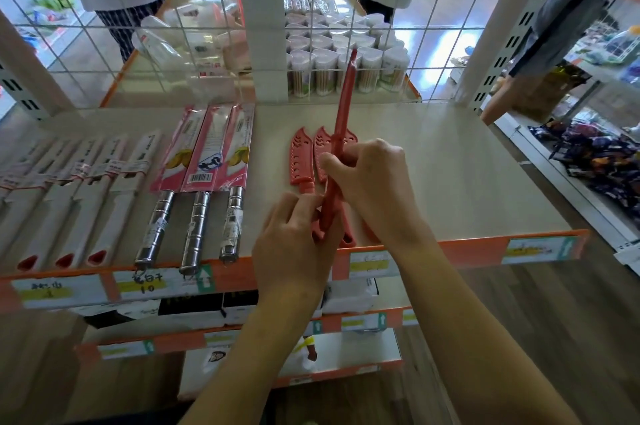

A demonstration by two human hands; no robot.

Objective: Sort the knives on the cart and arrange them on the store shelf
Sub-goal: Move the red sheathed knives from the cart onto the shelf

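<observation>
I have both hands on one red sheathed knife [341, 133], held edge-on and tilted up from the shelf so its tip points toward the wire grid at the back. My right hand [372, 189] wraps the middle of it, thumb laid across near the sheath's mouth; my left hand [294, 244] pinches the handle end low down, near the front edge of the shelf [467, 175]. Both grips are closed on this same knife.

Just behind my hands, two more red sheathed knives [302, 161] lie flat side by side, tips to the back, their handles partly hidden by my fingers. To the left along the front edge lie three steel-handled knives in pink card sleeves [207, 175], and further left a row of white-boxed knives [86, 196]. The right half of the shelf is bare. The cart is not in view.

I judge this as the placing step for the red group: the knife is sorted and about to be set down. The next move calls for laying it flat just right of the two red ones, tip to the back, handle aligned with theirs at the front edge, without nudging the pair.
</observation>
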